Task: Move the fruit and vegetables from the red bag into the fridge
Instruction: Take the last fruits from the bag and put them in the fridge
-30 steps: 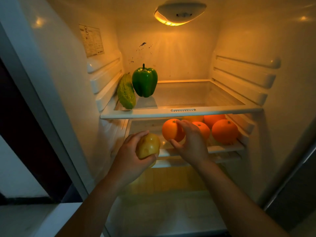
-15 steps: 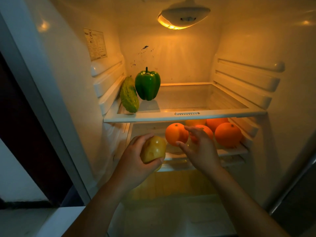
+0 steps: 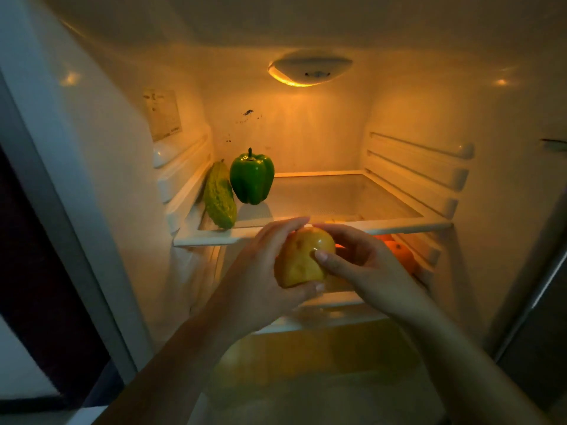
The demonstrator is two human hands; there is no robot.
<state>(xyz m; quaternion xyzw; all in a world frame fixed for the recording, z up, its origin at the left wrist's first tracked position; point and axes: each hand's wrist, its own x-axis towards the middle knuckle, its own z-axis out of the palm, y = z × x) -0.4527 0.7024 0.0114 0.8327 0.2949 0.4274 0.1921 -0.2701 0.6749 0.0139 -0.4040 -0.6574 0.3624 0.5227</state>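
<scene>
A yellow pear is held in front of the open fridge, just below the front edge of the upper glass shelf. My left hand grips it from the left and below. My right hand touches it from the right, thumb and fingers on its skin. On the upper shelf's left end a green bell pepper stands upright beside a bumpy bitter gourd. Oranges lie on the lower shelf, mostly hidden behind my right hand. The red bag is out of view.
A lamp glows at the fridge's back wall near the top. Ribbed shelf rails line both side walls. The right part of the upper shelf is bare glass. A crisper cover sits below the hands. A dark doorway lies at the left.
My right hand left the oranges and came over onto the pear. Both hands and the pear rose toward the upper shelf's edge. The view tilted upward.
</scene>
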